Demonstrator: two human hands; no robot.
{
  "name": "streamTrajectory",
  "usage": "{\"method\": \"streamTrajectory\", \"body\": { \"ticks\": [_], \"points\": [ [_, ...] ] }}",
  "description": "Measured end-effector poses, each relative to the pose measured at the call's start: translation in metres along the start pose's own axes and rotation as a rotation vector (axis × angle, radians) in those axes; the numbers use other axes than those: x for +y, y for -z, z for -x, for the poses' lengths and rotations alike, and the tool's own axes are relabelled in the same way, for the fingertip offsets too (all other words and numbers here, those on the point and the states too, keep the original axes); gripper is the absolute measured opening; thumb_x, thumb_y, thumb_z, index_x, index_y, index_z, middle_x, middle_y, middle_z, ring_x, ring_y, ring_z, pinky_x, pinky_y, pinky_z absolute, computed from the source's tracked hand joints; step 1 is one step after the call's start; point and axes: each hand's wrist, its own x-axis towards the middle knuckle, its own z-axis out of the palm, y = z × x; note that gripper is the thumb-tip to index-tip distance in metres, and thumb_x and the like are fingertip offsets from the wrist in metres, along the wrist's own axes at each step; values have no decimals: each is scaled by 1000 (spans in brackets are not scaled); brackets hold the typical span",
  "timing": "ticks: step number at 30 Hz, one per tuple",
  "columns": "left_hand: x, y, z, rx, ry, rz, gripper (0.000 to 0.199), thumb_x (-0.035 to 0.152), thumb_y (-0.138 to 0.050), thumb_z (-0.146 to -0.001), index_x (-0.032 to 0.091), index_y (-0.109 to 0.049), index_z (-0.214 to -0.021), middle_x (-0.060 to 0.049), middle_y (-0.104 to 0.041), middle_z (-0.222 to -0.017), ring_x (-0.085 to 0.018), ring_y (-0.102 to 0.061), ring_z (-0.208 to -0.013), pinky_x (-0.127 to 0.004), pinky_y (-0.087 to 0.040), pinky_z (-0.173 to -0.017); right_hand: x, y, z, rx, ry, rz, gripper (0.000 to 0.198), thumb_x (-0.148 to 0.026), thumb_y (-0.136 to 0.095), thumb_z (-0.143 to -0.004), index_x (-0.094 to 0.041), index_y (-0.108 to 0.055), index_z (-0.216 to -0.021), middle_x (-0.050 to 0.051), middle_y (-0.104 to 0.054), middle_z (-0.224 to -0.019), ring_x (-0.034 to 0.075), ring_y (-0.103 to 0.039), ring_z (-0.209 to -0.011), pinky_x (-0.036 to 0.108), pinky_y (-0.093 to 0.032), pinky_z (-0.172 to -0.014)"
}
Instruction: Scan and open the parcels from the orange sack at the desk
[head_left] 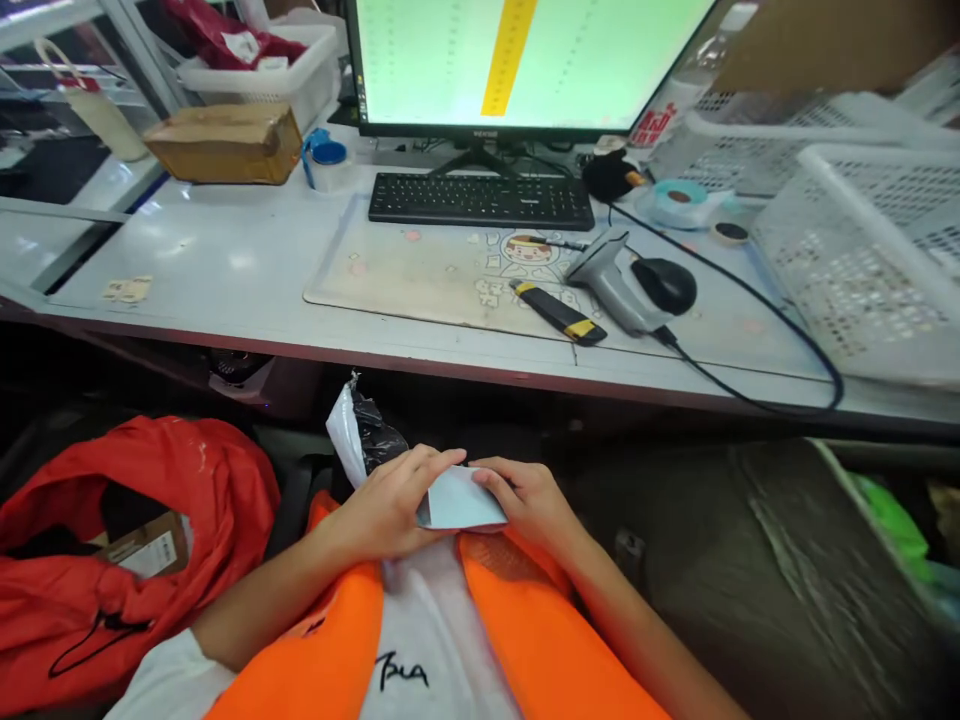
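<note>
In my lap, below the desk edge, a pale blue-white flat box or packet [463, 498] lies between my hands; its kind cannot be made out. My left hand [394, 500] is closed around its left side. At the right side, my right hand [529, 500] grips it with the thumb on top and the fingers behind. A torn plastic mailing bag [360, 435], white outside and black inside, sticks up just beyond my left hand. Whether my left fingers also pinch the bag is hidden.
On the desk [217, 270] are a utility knife [559, 313], a barcode scanner [611, 280], a mouse [664, 285], a keyboard [480, 200] and a monitor [495, 60]. A cardboard box [225, 143] stands left, a white basket [862, 260] right. A red bag [225, 500] sits beside me.
</note>
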Motion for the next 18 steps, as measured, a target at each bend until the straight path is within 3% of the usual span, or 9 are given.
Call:
{"method": "streamTrajectory", "body": {
  "ticks": [3, 5, 7, 9, 12, 15, 18],
  "points": [
    [-4, 14, 7, 44, -117, 37, 77, 35, -79, -88, 29, -40, -155, -12, -63, -132, -27, -66, -119, -41, -58, -101, 15, 7, 18, 235, 36, 17, 42, -51, -50, -101, -26, -77, -80, 2, -75, -74, 18, -69, -63, 29, -52, -61],
    [-5, 33, 11, 204, -149, 20, 74, 39, -81, -87, 27, -46, -151, -12, -64, -128, -28, -66, -114, -42, -60, -97, 21, 24, 30, 439, -29, 21, 53, -60, -51, -100, -25, -67, -64, 1, -62, -53, 16, -56, -47, 28, -43, -49],
    [-5, 52, 12, 361, -172, -41, 74, 42, -83, -84, 27, -50, -149, -13, -64, -124, -29, -66, -110, -43, -60, -92, 20, 45, 39, 548, -102, -47, 58, -71, -55, -96, -26, -61, -60, -1, -50, -44, 15, -46, -40, 29, -37, -44],
    [-4, 65, 9, 381, -244, -98, 75, 41, -82, -85, 27, -49, -151, -14, -64, -124, -29, -66, -110, -43, -61, -90, 7, 63, 42, 537, -90, -182, 65, -88, -56, -85, -26, -65, -72, 1, -55, -50, 17, -49, -43, 30, -39, -44],
    [0, 67, -4, 278, -346, -94, 76, 39, -79, -88, 26, -45, -154, -16, -64, -126, -29, -67, -111, -41, -61, -91, -23, 73, 35, 386, 20, -186, 78, -101, -50, -73, -24, -63, -80, 3, -62, -64, 18, -54, -53, 30, -42, -48],
    [2, 57, -15, 252, -386, -57, 76, 40, -79, -89, 23, -45, -155, -17, -63, -127, -29, -67, -112, -41, -61, -92, -44, 67, 27, 226, 59, -53, 69, -83, -48, -93, -23, -47, -59, -1, -47, -54, 13, -42, -49, 27, -33, -46],
    [4, 51, -15, 261, -391, -2, 74, 40, -79, -89, 24, -46, -153, -16, -64, -126, -28, -67, -112, -41, -62, -91, -43, 61, 30, 251, 60, -94, 66, -69, -46, -101, -23, -48, -54, 0, -46, -52, 13, -43, -48, 29, -35, -47]
  ]
}}
